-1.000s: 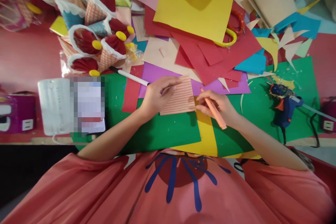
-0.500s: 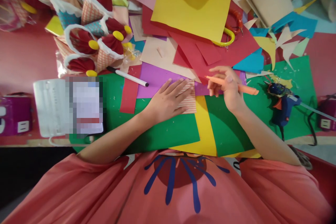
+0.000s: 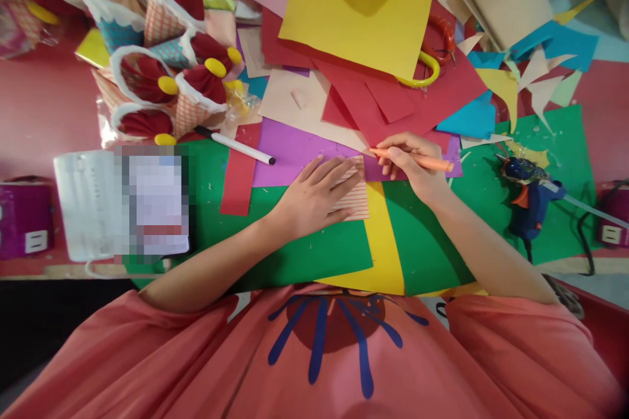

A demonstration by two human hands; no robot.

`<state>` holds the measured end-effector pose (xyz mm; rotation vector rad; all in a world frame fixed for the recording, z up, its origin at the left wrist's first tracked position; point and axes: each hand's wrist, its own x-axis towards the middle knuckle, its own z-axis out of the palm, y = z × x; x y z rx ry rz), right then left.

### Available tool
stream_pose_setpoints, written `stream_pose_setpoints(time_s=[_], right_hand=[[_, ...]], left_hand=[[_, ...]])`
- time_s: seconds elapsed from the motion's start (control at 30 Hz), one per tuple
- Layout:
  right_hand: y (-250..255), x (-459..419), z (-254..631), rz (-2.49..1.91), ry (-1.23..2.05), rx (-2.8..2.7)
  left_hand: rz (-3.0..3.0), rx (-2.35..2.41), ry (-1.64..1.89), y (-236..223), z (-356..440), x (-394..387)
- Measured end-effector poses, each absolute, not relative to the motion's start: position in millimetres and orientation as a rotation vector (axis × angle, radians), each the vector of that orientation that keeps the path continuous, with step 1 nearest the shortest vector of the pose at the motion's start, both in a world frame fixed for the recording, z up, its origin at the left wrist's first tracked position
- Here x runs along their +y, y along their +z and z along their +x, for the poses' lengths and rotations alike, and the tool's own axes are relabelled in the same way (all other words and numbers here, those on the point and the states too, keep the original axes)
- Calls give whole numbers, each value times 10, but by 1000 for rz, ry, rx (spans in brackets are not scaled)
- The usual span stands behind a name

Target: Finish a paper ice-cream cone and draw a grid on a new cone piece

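My left hand lies flat with its fingers spread over a small sheet of orange-and-white striped paper. Part of that sheet is hidden beneath the palm. Between the thumb and fingers of my right hand is an orange marker, its tip pointing left, close above the sheet's top right corner. Whether the tip touches anything I cannot tell. Purple foam sheet and green sheet lie under the striped paper. Left of my hands rests a white marker with a black end.
Fabric cones with red filling crowd the upper left. A phone lies at left. Yellow-handled scissors stick out from under a yellow sheet. A blue glue gun with its cord lies at right, near paper scraps.
My right hand has moved left with the orange marker, bringing its tip near the striped paper's corner. My left hand stays on the paper. The view has shifted slightly.
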<state>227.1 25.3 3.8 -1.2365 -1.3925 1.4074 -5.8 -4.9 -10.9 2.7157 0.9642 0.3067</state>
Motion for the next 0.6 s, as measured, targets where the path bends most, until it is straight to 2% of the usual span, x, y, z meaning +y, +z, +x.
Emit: stream_pose_setpoints(time_s=[0.6], right_hand=[[13, 232, 2305, -1214, 1437, -1411]], left_hand=[[2770, 934, 254, -80, -77, -54]])
